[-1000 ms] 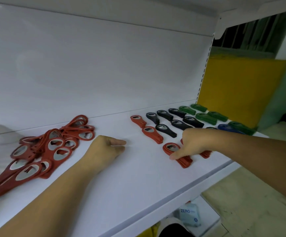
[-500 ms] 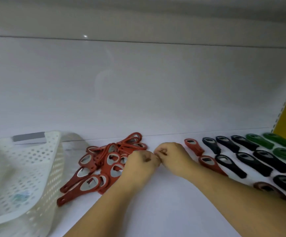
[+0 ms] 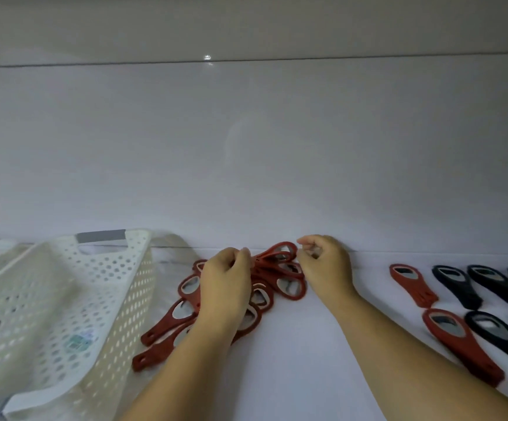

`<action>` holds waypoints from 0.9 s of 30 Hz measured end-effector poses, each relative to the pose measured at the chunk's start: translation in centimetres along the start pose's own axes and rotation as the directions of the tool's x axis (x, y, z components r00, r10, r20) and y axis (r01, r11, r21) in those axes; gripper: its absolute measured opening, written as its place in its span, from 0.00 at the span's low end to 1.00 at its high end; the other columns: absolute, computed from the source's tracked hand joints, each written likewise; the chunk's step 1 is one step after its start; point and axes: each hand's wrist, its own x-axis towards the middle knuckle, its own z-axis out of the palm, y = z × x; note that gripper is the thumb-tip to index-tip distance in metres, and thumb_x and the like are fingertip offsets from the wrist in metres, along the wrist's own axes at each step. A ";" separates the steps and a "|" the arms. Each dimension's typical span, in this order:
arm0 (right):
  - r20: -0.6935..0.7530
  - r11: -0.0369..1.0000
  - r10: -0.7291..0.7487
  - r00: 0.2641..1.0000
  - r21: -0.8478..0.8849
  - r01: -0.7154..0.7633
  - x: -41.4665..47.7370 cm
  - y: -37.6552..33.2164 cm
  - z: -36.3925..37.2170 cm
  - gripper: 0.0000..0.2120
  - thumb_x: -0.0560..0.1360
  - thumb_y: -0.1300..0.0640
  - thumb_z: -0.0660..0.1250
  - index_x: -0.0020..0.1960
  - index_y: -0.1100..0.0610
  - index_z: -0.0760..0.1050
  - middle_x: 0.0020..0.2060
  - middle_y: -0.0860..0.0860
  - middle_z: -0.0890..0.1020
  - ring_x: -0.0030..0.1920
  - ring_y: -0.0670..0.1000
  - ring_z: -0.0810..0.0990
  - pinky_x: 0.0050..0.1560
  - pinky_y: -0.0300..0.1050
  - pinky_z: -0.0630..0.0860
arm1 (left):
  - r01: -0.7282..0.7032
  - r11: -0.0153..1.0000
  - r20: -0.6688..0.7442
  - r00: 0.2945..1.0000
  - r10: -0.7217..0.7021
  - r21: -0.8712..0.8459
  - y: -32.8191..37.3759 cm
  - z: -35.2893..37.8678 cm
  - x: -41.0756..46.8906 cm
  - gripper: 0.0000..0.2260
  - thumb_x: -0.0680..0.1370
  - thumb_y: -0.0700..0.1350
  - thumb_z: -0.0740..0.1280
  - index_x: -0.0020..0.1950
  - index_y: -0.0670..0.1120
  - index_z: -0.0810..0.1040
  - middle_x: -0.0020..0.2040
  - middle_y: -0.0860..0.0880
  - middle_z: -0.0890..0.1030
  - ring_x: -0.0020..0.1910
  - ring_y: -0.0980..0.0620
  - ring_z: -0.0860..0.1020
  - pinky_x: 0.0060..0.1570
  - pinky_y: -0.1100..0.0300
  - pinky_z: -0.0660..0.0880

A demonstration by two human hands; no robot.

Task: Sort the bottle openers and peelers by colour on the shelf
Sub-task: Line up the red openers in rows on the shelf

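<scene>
Both hands have shifted from the bare shelf [image 3: 307,366] onto the pile of red peelers [image 3: 290,288] beside the white basket [image 3: 64,299]: the left hand [image 3: 225,287] grips some handles and the right hand [image 3: 327,265] is curled at its edge, hold unclear, so gathering the reds looks underway.

A white perforated plastic basket [image 3: 109,299] fills the lower left of the frame, with a grey strip [image 3: 100,236] on its far rim, a pale sticker [image 3: 78,341] on its side wall, and a glossy white back panel [image 3: 246,147] above
</scene>
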 end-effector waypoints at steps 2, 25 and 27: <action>0.071 0.987 -0.115 0.991 -0.106 0.122 -0.2 -0.1 0.3 0.08 0.71 0.61 0.71 0.48 0.51 0.81 0.45 0.45 0.76 0.39 0.44 0.77 0.46 0.43 0.76 | 0.170 0.943 0.039 0.985 -0.166 -0.287 0.6 -0.1 0.3 0.16 0.81 0.45 0.58 0.35 0.42 0.75 0.29 0.46 0.73 0.27 0.51 0.69 0.28 0.61 0.66; 0.548 0.983 -0.148 0.823 0.176 0.060 0.7 -11.1 -5.0 0.05 0.73 0.59 0.71 0.41 0.51 0.82 0.31 0.47 0.81 0.30 0.43 0.77 0.31 0.35 0.74 | 0.303 0.860 0.569 0.822 -0.017 -0.412 2.3 -2.3 -0.5 0.09 0.80 0.39 0.60 0.55 0.42 0.78 0.52 0.42 0.84 0.32 0.53 0.79 0.28 0.63 0.70; 0.489 0.991 -0.078 0.869 0.137 0.012 1.5 -9.8 -5.2 0.03 0.73 0.59 0.71 0.42 0.52 0.81 0.33 0.48 0.81 0.32 0.44 0.78 0.33 0.36 0.75 | 0.350 0.823 0.511 0.855 -0.087 -0.446 2.0 -2.3 -0.1 0.07 0.80 0.38 0.60 0.54 0.44 0.77 0.53 0.43 0.84 0.32 0.53 0.80 0.27 0.64 0.72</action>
